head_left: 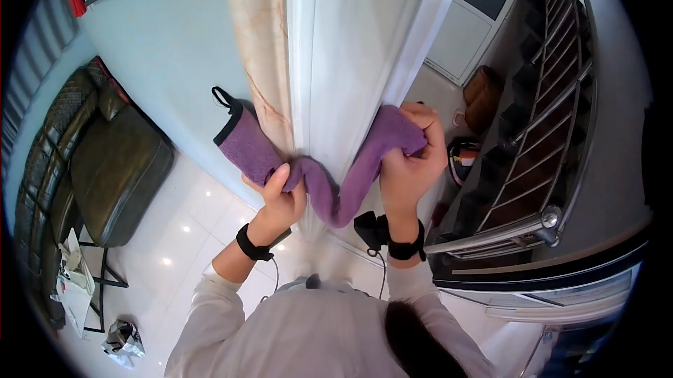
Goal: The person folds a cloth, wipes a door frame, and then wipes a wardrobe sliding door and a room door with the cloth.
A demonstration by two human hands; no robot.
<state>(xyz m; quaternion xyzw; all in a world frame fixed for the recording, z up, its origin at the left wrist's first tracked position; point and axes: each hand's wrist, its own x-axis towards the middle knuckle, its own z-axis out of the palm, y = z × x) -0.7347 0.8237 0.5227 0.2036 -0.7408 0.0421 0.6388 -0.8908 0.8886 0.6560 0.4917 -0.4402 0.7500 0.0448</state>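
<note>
A purple cloth [340, 196] with a black edge and a black hanging loop hangs in a sagging curve between my two hands, in front of a white door frame [343, 62]. My left hand [280, 199] pinches it near the black-edged end, thumb on top. At the right side of the frame, my right hand [413, 160] has its fingers wrapped round the other end, which is bunched up. Black straps with cables are around both wrists. A marbled beige strip [259, 41] runs beside the white frame.
A dark sofa [119, 167] stands on the left, with a small table [77, 287] and a bag [124, 343] below it. Metal stair railings [540, 132] and dark steps rise on the right. A white door [463, 34] is at the upper right.
</note>
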